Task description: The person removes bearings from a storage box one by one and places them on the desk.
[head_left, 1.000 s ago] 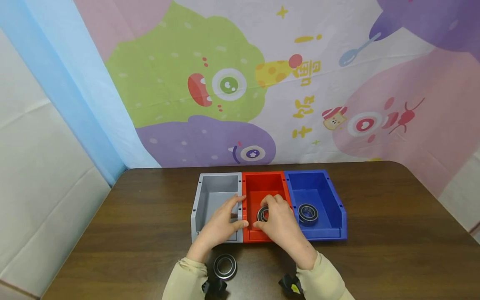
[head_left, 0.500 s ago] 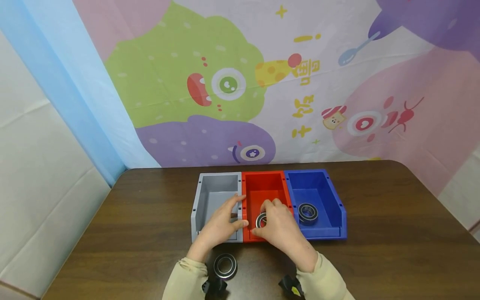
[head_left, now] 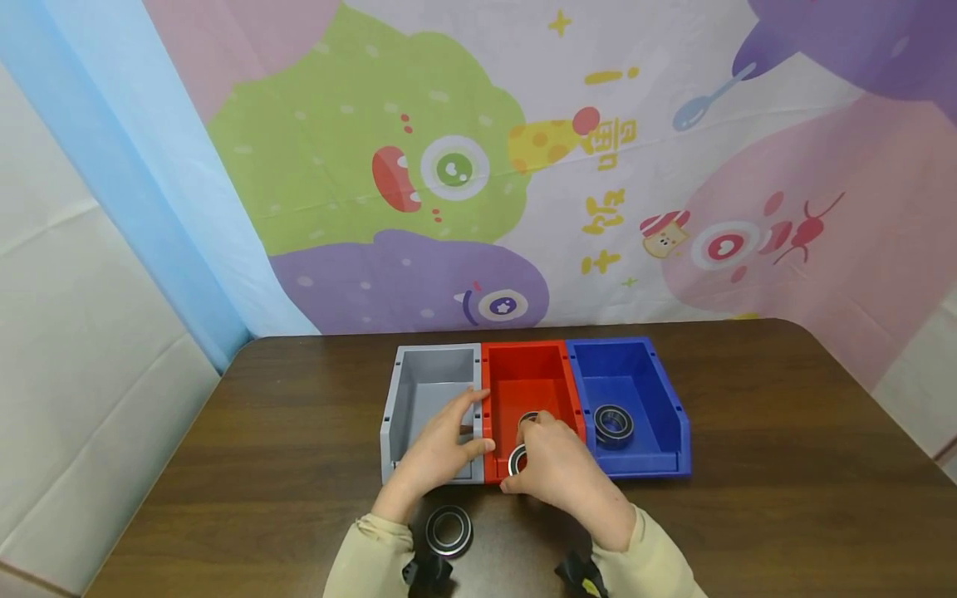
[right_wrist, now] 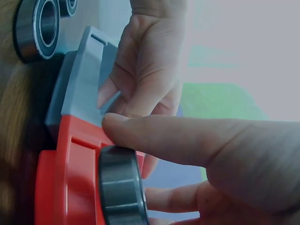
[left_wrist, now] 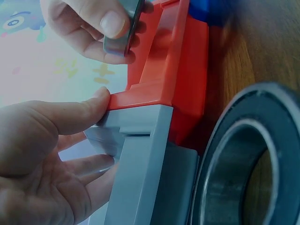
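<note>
My right hand (head_left: 561, 465) grips a ball bearing (right_wrist: 123, 185) at the front of the red bin (head_left: 523, 365), thumb on one side and fingers on the other. Behind it, partly covered by that hand, a second bearing (head_left: 529, 417) lies inside the red bin. My left hand (head_left: 441, 440) reaches over the grey bin (head_left: 432, 365), its index finger and thumb touching the divider beside the red bin. In the left wrist view, its thumb rests at the rim and its other fingers extend into the grey bin.
Another bearing (head_left: 613, 426) sits in the blue bin (head_left: 620, 365). On the brown table (head_left: 299, 465), a bearing (head_left: 449, 531) lies before the grey bin; the right wrist view shows one more bearing (right_wrist: 69, 5) beyond it. A cartoon-printed cloth (head_left: 463, 166) hangs behind.
My right hand has drawn its bearing toward the front edge of the red bin, and the bearing behind it has come into view. My left hand has stayed in place.
</note>
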A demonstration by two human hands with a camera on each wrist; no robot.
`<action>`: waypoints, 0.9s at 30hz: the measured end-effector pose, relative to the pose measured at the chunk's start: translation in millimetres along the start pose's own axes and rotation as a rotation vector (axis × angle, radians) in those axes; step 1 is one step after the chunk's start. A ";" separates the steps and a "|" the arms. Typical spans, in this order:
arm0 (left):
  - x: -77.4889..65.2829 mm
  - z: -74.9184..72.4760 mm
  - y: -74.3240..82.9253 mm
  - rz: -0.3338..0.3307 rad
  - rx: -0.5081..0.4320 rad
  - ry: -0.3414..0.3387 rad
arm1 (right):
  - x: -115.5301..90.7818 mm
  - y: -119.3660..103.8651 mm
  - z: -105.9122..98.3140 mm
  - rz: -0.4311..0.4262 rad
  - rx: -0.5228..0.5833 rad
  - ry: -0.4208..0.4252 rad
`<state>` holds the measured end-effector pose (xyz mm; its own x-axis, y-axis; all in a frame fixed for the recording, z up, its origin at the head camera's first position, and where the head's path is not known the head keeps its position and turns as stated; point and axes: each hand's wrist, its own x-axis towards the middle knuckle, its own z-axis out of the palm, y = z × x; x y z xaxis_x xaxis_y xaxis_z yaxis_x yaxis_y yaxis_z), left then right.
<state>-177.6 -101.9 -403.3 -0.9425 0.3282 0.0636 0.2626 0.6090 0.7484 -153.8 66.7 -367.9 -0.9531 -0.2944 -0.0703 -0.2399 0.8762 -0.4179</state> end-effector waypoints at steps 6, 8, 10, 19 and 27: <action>0.2 0.1 -0.9 0.014 0.001 -0.002 | -3.3 -2.3 -0.3 -0.035 -0.016 -0.034; 0.4 0.2 -1.2 0.016 0.001 -0.002 | -4.0 -3.5 -0.6 -0.041 -0.027 -0.056; 0.5 0.3 -1.7 0.021 0.004 0.000 | -4.8 -4.8 -1.3 -0.047 -0.032 -0.084; 1.3 0.1 -2.6 0.019 -0.004 -0.004 | -7.9 -9.1 0.0 -0.114 -0.076 -0.184; -0.4 -0.7 -0.9 -0.001 -0.008 -0.008 | -7.4 -12.4 8.1 -0.178 -0.147 -0.252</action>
<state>-177.7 -103.1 -403.6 -0.9411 0.3332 0.0575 0.2597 0.6034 0.7539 -142.3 54.9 -369.5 -0.8224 -0.5171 -0.2373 -0.4403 0.8426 -0.3101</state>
